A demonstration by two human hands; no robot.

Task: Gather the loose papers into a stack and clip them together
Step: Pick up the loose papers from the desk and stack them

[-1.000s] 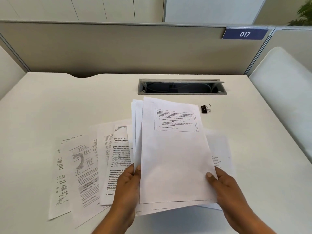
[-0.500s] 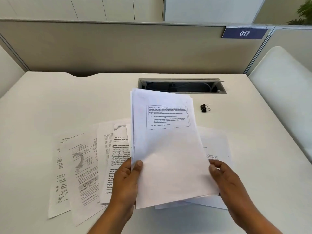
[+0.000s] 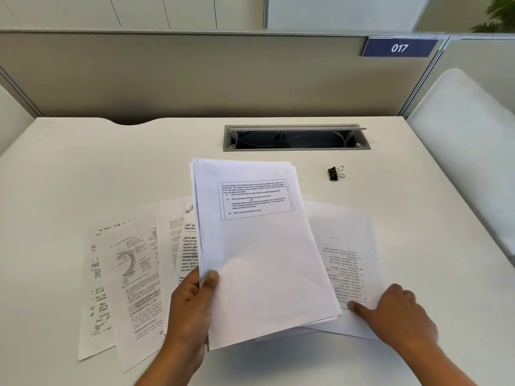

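A white desk (image 3: 83,162) runs back to a beige partition (image 3: 195,79) bearing a blue sign (image 3: 399,47) marked 017, a grey cable hatch (image 3: 298,127) open near its far edge, a white chair (image 3: 468,162) to the right, a green plant (image 3: 498,15) beyond.

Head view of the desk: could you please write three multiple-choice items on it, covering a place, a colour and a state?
1. The binder clip lies: A on the stack; B on the desk, right of the stack; C under the stack.
2. The binder clip is: A black; B red; C white.
3. The left hand: A lies flat; B holds the binder clip; C grips the stack.
1 B, it sits on bare desk; 2 A, its body is black; 3 C, thumb presses the top sheet.
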